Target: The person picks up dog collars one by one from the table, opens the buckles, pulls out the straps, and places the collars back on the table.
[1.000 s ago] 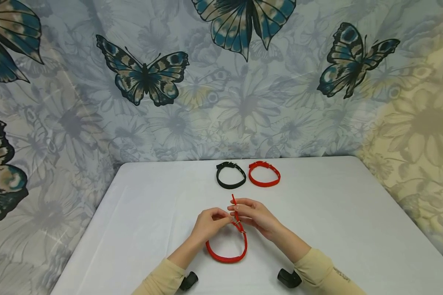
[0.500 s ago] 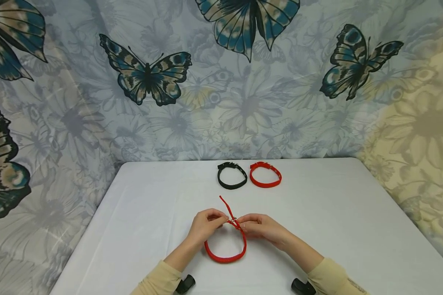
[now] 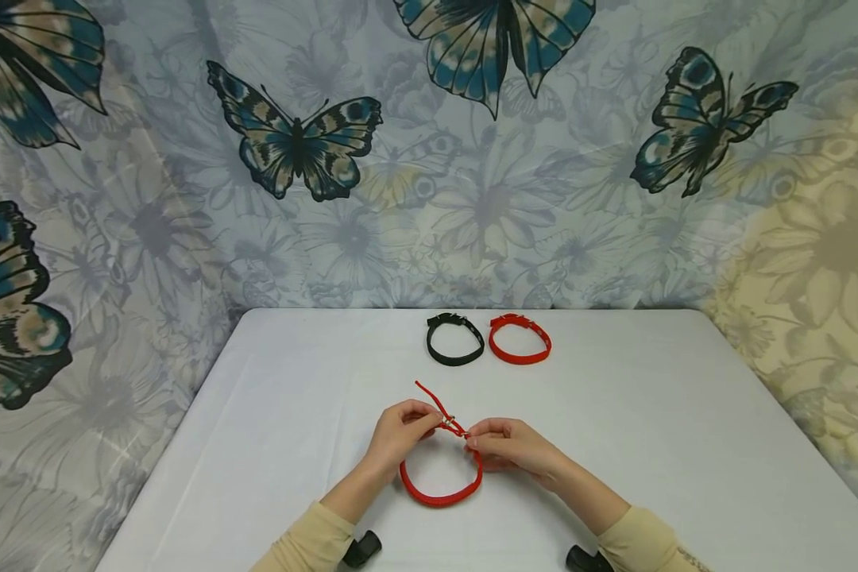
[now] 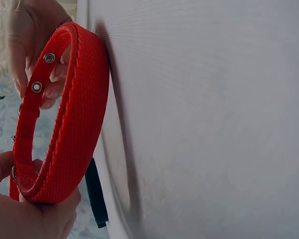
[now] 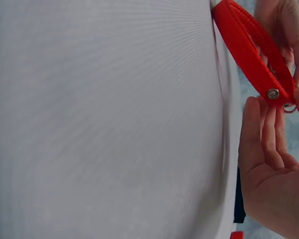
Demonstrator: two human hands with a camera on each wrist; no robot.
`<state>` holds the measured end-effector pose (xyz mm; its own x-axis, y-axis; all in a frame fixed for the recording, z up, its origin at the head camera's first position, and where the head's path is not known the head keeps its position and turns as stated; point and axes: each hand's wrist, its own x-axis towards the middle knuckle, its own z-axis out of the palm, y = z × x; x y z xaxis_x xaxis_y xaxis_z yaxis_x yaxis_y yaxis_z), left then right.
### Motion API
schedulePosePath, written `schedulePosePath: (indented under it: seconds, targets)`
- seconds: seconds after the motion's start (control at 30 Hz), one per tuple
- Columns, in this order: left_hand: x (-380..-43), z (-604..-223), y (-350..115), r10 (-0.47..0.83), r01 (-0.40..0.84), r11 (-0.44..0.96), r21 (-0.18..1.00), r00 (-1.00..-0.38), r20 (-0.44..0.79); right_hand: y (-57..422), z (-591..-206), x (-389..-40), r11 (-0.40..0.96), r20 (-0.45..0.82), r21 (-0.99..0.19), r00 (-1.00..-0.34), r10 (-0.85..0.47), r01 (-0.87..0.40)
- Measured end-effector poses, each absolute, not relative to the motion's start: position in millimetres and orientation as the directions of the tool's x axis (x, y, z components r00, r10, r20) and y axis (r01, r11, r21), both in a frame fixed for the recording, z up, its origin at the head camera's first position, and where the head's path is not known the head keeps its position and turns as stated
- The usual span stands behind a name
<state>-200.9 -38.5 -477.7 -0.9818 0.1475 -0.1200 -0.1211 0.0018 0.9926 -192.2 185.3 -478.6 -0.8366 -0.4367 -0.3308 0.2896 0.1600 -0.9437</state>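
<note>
Between my hands stands a red pet collar (image 3: 439, 501), its padded loop toward me and its thin strap end pointing up and left past a metal buckle. My left hand (image 3: 399, 433) pinches the collar at the buckle, on the loop's left. On the other side, thumb and fingers of my right hand (image 3: 520, 451) pinch the strap just right of the buckle. Metal eyelets show along the red collar (image 4: 84, 109) in the left wrist view. In the right wrist view the right hand's fingers (image 5: 271, 142) lie under the strap, near an eyelet and a ring.
Farther back on the white-covered table (image 3: 314, 357) lie a black collar (image 3: 454, 360) and a second red collar (image 3: 520, 359), side by side, both buckled into loops. A butterfly-print cloth (image 3: 472, 199) hangs behind the table.
My right hand has left the strap's upright free end and moved down to the strap beside the buckle. The free end now leans left. My left hand stays at the buckle.
</note>
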Motion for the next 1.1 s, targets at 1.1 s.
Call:
schedulePosePath:
  seconds: [1.1]
  targets:
    - [-205.2, -481.7, -65.3, 0.343, -0.166, 0.199, 0.966, -0.911, -0.227, 184.6, -474.9, -197.6, 0.108, -0.321, -0.947, -0.856, -0.404, 0.304]
